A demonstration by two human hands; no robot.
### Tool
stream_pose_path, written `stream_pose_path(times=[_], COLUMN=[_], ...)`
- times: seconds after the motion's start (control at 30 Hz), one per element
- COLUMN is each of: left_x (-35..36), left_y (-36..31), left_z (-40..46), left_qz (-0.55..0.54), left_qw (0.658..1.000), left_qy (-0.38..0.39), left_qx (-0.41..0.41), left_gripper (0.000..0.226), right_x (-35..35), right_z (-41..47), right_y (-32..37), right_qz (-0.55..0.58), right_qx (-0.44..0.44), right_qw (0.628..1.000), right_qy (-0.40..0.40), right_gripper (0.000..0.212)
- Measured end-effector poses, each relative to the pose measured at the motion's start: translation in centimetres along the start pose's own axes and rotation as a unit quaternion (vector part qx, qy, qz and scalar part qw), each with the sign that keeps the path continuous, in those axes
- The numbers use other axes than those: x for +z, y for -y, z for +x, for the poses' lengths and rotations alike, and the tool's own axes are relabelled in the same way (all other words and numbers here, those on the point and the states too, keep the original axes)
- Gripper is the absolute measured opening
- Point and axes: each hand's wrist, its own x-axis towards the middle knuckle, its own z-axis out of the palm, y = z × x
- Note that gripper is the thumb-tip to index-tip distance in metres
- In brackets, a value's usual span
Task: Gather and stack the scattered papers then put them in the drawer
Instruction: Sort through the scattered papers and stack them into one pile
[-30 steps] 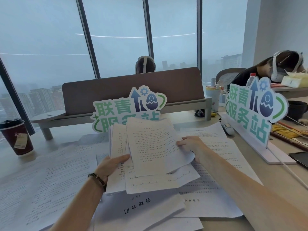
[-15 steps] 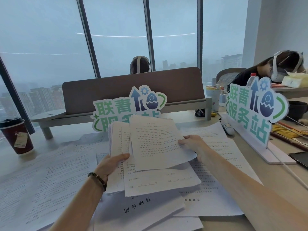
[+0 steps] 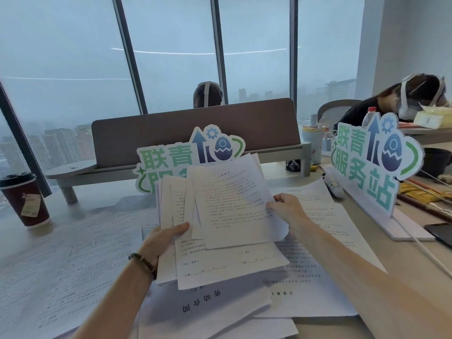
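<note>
pale surface (image 3: 105, 199), window-side office: loose papers (image 3: 73, 260) spread across lower frame. centre: raised sheaf of papers (image 3: 227, 206); left hand (image 3: 162, 241) grips its lower left edge, right hand (image 3: 286, 207) pinches its right edge. coffee cup (image 3: 25, 200), left edge.

The held sheaf (image 3: 220, 209) sits between both hands. More papers (image 3: 73, 260) lie beneath it, a sign (image 3: 171, 162) behind, a cup (image 3: 25, 199) far left.

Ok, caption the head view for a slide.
Both hands, left and right, hold a loose sheaf of papers above sheets scattered on the desk.
</note>
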Motion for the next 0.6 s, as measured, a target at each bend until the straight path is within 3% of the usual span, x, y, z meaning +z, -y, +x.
stream_pose_path(times=[0.23, 0.43, 0.6], left_x=[0.15, 0.44, 0.45], left_y=[-0.07, -0.20, -0.38], left_z=[-0.32, -0.80, -0.75], left_qz=[0.003, -0.005, -0.014], left_qw=[1.000, 0.999, 0.999], left_qy=[0.018, 0.037, 0.037], left_qx=[0.000, 0.003, 0.004], left_gripper=[0.032, 0.038, 0.040], right_x=[-0.54, 0.09, -0.03], right_z=[-0.15, -0.14, -0.19], right_y=[0.46, 0.08, 0.06], right_qz=[0.125, 0.049, 0.058], right_qx=[0.054, 0.041, 0.022], right_qw=[0.990, 0.997, 0.997], right_qy=[-0.020, 0.052, 0.046], right_gripper=[0.013, 0.034, 0.026])
